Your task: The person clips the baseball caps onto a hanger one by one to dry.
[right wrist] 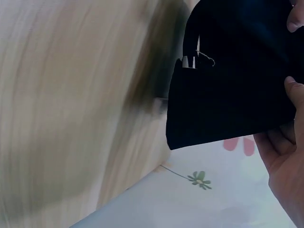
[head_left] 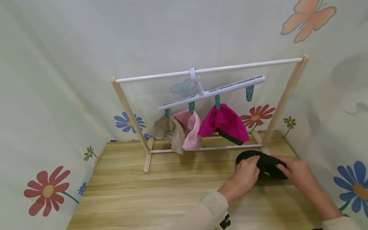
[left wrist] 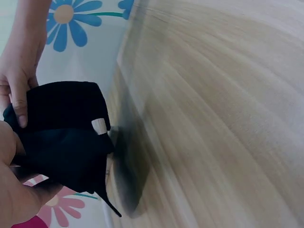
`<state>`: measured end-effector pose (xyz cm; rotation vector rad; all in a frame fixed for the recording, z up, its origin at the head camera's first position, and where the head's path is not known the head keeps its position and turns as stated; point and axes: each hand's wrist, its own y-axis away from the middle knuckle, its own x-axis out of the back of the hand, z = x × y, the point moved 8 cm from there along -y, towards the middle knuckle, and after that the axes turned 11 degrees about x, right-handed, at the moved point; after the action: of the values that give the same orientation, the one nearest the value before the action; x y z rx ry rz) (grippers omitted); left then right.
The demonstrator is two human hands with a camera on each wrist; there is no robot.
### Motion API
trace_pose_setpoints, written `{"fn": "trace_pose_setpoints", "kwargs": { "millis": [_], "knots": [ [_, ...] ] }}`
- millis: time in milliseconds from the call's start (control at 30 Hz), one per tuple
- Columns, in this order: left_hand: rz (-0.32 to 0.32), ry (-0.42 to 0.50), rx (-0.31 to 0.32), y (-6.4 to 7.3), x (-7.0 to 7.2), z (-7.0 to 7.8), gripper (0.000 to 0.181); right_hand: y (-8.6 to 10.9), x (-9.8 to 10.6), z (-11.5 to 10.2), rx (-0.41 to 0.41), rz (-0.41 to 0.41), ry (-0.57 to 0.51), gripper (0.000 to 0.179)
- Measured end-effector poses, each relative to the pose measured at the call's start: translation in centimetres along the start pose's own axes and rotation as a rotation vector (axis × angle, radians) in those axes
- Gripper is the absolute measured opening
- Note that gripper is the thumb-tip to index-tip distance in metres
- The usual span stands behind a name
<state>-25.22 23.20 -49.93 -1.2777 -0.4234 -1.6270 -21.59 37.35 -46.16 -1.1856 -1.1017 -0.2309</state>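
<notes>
Both hands hold a black cap (head_left: 268, 164) just above the right side of the tabletop. My left hand (head_left: 245, 172) grips its left part, with the thumb and fingers on the cloth. On the other side my right hand (head_left: 300, 174) pinches the edge between thumb and fingers. A small pale label (left wrist: 99, 126) shows on the cap in the left wrist view. Behind the hands, a magenta cap (head_left: 227, 121), a pink cap (head_left: 193, 129) and a beige cap (head_left: 176, 131) hang from teal clips on a pale clip hanger (head_left: 235, 85).
The hanger hooks over the white top bar (head_left: 152, 76) of a wooden-ended rack (head_left: 284, 99). A teal clip (head_left: 249, 93) at the hanger's right end holds nothing. The rack stands on the wood-grain tabletop (head_left: 138, 198), before a flowered cloth backdrop (head_left: 72, 111).
</notes>
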Motion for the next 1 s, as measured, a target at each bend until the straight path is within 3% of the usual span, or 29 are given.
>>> {"fn": "trace_pose_setpoints", "kwargs": {
  "millis": [200, 533, 800, 1000],
  "knots": [
    [-0.008, 0.022, -0.005, -0.1, 1.0, 0.0, 0.050, -0.9, 1.2, 0.0, -0.064, 0.023, -0.003, 0.044],
    [0.039, 0.135, -0.006, -0.2, 3.4, -0.2, 0.045, -2.1, 2.6, -0.9, -0.060, 0.092, 0.002, 0.041],
    [0.090, 0.155, -0.040, -0.5, 5.3, 0.1, 0.041, -2.7, 3.8, -1.1, -0.056, 0.168, 0.001, 0.037],
    [0.108, 0.204, -0.058, -0.5, 6.9, 0.3, 0.035, -3.8, 4.5, -1.6, -0.061, 0.177, -0.005, 0.035]
  ]
}}
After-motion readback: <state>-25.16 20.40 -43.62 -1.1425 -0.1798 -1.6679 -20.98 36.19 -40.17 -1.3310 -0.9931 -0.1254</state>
